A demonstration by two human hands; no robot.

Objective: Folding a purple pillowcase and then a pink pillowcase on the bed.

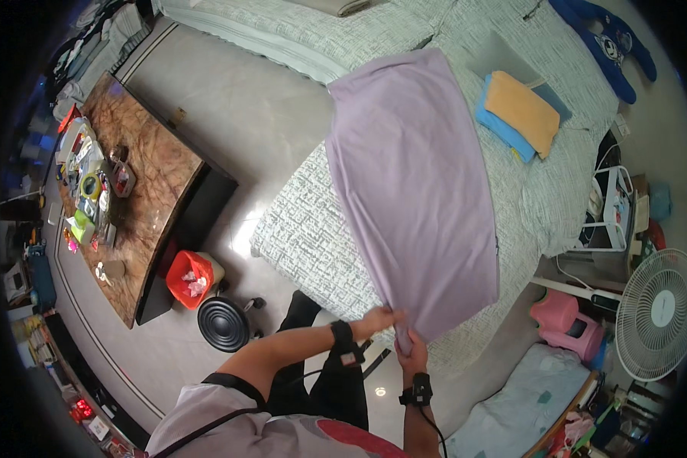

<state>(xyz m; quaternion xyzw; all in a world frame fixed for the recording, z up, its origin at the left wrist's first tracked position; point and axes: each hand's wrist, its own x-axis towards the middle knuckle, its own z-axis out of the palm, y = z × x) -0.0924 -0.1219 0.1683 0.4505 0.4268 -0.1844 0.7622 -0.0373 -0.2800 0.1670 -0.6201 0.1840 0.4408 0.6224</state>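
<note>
A large lavender cloth (424, 183) lies spread over the patterned sofa, with soft creases along its left side. Its near left corner hangs bunched at the sofa's front edge, between my two hands. My left hand (375, 322) pinches the cloth there from the left. Just below and to the right, my right hand (413, 352) is closed around the bunched end, thumb up. Whether the cloth is a towel or a garment cannot be made out. Each wrist wears a black strap with a small device.
A folded orange cloth (523, 112) rests on a blue one (502, 131) on the sofa (305, 221). To the left are a cluttered marble-topped table (149, 191), a red-lined bin (183, 284) and a black round stool (223, 324). A white fan (659, 313) and pink stool (565, 324) stand right.
</note>
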